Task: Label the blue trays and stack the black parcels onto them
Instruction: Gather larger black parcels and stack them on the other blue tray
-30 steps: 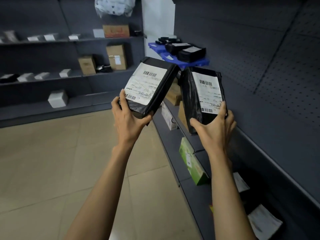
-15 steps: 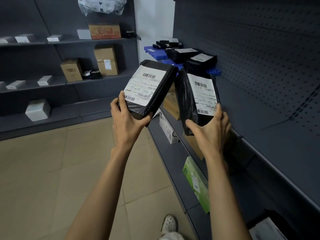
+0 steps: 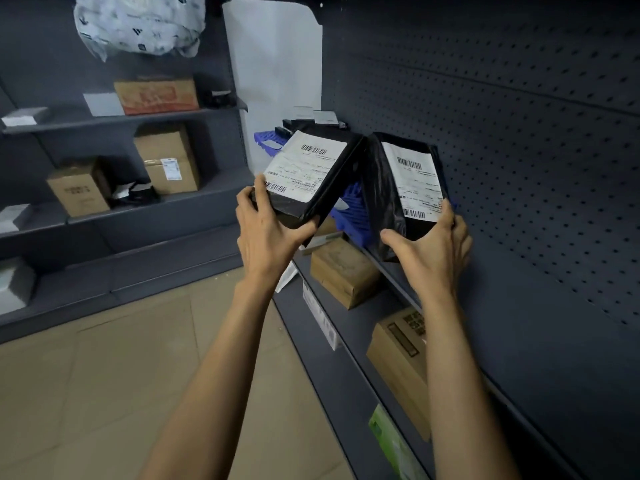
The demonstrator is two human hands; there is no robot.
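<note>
A black parcel [image 3: 311,174] is gripped at its lower end by the left hand [image 3: 266,233], a second black parcel [image 3: 405,188] is gripped likewise by the right hand [image 3: 433,247], and a blue tray [image 3: 353,213] is seen just beyond, between both hands.

The left parcel [image 3: 311,174] is beside the right parcel [image 3: 405,188], before the tray [image 3: 353,213]; a box [image 3: 343,271] lies below.

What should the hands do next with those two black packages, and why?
Probably reach forward a bit and lay the right parcel flat on the blue tray. The right hand grips it and the left hand grips the left parcel, both in the air, with the tray just behind them.
</note>
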